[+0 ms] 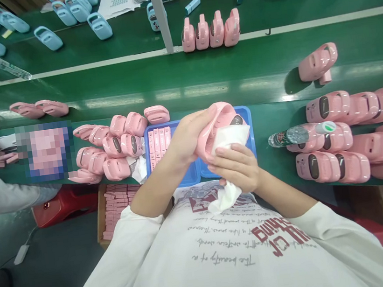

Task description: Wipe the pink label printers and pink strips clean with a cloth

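Left hand (193, 136) holding pink casing (222, 117) — long axis aslant, dark window (237, 120) rightward

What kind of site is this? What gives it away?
Likely a factory assembly or finishing line: many matching pink casings in clusters, a long green bench bearing them, and a cardboard box packed with small pink parts.
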The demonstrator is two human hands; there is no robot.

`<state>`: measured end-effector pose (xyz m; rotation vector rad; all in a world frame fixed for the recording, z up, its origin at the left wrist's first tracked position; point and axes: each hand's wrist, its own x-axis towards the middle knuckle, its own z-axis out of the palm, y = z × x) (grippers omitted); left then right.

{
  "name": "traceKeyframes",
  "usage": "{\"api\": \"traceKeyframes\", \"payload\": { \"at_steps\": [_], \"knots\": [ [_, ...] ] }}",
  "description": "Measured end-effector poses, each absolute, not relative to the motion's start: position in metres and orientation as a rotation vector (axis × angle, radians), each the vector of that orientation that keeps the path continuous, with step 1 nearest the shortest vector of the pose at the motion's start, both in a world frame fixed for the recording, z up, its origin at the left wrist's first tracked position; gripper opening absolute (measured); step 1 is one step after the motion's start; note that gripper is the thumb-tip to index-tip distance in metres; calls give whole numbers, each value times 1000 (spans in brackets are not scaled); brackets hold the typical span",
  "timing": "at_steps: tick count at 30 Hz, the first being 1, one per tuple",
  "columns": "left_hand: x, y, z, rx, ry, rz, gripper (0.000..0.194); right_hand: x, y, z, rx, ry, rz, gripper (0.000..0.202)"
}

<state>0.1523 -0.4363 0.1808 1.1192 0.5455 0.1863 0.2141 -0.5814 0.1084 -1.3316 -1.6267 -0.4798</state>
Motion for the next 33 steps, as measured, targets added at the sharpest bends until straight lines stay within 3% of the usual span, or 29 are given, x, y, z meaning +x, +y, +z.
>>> {"api": "traceKeyframes", "payload": {
  "at_steps": [7,14,20,23,33],
  "knots": [
    [146,-435,192,1101,431,162,28,218,-574,110,-1370,-970,-128,41],
    [140,-425,189,1134,395,97,30,204,-578,107,-1299,-677,71,42],
    [137,-397,151,1234,267,87,55,190,-584,110,-1290,-628,131,39],
    [140,-394,141,1180,202,76,58,183,-585,110,-1297,-568,129,40],
    [185,-423,167,889,472,104,23,234,-555,76,-1038,-266,679,45]
  ]
}}
